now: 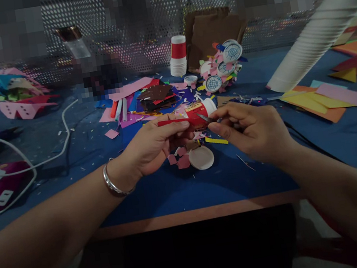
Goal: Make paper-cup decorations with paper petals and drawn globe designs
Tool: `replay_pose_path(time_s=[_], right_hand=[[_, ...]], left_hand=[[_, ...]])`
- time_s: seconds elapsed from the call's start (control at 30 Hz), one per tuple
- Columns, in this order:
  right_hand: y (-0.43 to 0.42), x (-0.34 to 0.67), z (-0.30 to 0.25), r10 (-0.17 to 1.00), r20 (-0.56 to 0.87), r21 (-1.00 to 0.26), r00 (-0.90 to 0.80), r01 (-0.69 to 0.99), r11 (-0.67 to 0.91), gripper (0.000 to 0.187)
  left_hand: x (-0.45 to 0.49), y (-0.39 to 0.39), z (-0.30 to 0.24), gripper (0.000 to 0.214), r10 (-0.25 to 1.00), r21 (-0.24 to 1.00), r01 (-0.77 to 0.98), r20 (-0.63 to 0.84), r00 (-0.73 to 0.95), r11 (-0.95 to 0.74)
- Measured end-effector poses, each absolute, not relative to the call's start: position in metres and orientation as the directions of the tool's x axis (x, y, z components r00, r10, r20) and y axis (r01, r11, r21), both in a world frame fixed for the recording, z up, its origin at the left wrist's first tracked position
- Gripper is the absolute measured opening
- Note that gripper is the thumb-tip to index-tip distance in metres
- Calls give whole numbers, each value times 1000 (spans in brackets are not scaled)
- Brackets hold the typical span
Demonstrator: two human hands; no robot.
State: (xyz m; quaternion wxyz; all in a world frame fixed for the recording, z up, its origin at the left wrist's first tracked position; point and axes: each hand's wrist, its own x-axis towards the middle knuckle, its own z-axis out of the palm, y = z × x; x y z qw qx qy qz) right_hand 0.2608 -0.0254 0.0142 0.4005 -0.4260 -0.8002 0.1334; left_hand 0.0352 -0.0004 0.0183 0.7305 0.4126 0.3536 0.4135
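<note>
Paper cup (197,108), red and white, yellow-panelled, gripped in left hand (153,144), metal blade (203,117) pinched in right hand (254,129).

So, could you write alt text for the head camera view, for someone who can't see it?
Someone's left fingers hold a red strip by a red-and-white paper cup, and the right fingers hold a pointed metal tool. Around them on a blue table are paper scraps, a pale disc and stacked cups.

One single cup (209,106) and one metal tool (204,117) were counted, with one bracelet (109,180), one loose plain disc (201,158), three markers (119,109) and two cup stacks (178,66); scraps (183,162) could not be counted.
</note>
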Motion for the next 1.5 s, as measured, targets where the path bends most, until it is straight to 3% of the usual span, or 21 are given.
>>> replay_pose_path(time_s=[0.2,0.3,0.43,0.7,0.93,1.03,1.2,1.5], right_hand=[[-22,264,14,824,516,-571,-232,624,533,20],[-21,263,14,819,525,-565,-232,625,539,24],[-22,262,13,821,519,-589,-237,597,544,23],[-22,258,14,854,467,-665,-231,544,511,28],[-23,255,14,892,400,-830,-208,330,449,36],[-22,252,15,900,379,-871,-217,243,426,31],[-20,250,16,917,294,-904,-269,234,359,25],[-19,250,11,911,292,-921,-291,172,350,33]], left_hand=[[32,1,18,17,945,931,-294,-125,301,217],[31,-1,19,19,959,971,-200,-75,272,133],[32,-7,21,22,946,993,-102,-25,323,61],[34,-14,31,23,933,994,-36,-81,351,100],[33,-17,33,2,846,987,104,-157,510,120],[35,-18,29,9,842,990,121,-126,524,73],[38,-22,27,8,805,982,187,-93,586,-22],[41,-23,23,6,834,973,215,-53,550,-80]])
